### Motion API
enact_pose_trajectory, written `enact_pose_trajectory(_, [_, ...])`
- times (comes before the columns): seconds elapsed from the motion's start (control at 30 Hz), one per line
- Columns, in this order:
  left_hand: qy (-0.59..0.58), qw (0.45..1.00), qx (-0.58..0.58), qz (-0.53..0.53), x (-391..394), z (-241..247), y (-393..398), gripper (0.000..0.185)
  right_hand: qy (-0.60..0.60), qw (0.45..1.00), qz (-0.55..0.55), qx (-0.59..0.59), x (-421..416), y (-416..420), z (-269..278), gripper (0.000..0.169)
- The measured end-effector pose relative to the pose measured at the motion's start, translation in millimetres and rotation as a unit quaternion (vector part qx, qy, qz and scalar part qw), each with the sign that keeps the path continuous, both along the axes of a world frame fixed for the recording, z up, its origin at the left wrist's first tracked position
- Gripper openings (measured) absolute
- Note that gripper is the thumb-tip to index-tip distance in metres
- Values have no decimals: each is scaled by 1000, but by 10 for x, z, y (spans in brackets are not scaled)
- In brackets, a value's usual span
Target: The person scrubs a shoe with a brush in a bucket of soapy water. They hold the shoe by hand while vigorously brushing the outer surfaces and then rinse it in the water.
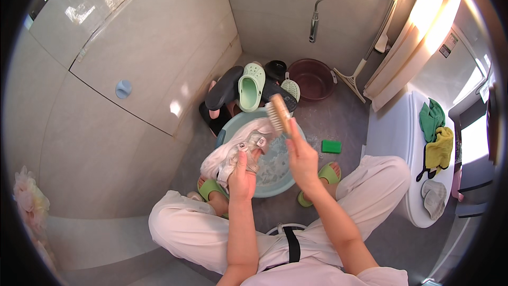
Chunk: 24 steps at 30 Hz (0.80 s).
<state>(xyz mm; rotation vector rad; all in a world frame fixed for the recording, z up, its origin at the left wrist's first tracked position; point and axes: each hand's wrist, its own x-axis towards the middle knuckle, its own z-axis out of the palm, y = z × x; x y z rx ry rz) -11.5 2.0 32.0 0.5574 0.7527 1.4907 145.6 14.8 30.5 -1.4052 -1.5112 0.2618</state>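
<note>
My left hand [243, 178] grips a pale sandal with straps and lettered beads [250, 149], held tilted over a light blue plastic basin [295, 178]. The sandal's sole side, whitish and wet-looking, faces up and left. In my right hand [303, 159] is a wooden scrub brush [281, 113] with pale bristles, just above the toe end of the sandal; whether the bristles touch it I cannot tell. Sudsy water [274, 167] lies in the basin between my feet. On the floor to the right of the basin is a green soap bar or sponge [331, 146].
Behind the basin are piled a mint green clog [252, 87] and several dark shoes [224, 87]. A maroon basin [311, 79] and a floor squeegee [351, 79] stand further back. Green [431, 120] and yellow cloths [438, 149] lie on a white ledge [412, 190] at the right.
</note>
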Motion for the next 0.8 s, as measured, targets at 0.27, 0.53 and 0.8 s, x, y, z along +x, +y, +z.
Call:
enact_pose_trajectory(0.27, [-22, 999, -8, -44, -58, -212, -23, 66, -210, 976, 43, -33, -341, -349, 157, 62])
enact_pose_trajectory(0.53, [-133, 990, -32, -37, -35, -245, 5, 84, -214, 970, 95, -62, -510, -634, 262, 72])
enact_pose_trajectory(0.8, [-98, 994, 21, -43, 47, -248, 102, 84, -233, 970, -21, -71, -309, -294, -62, 72])
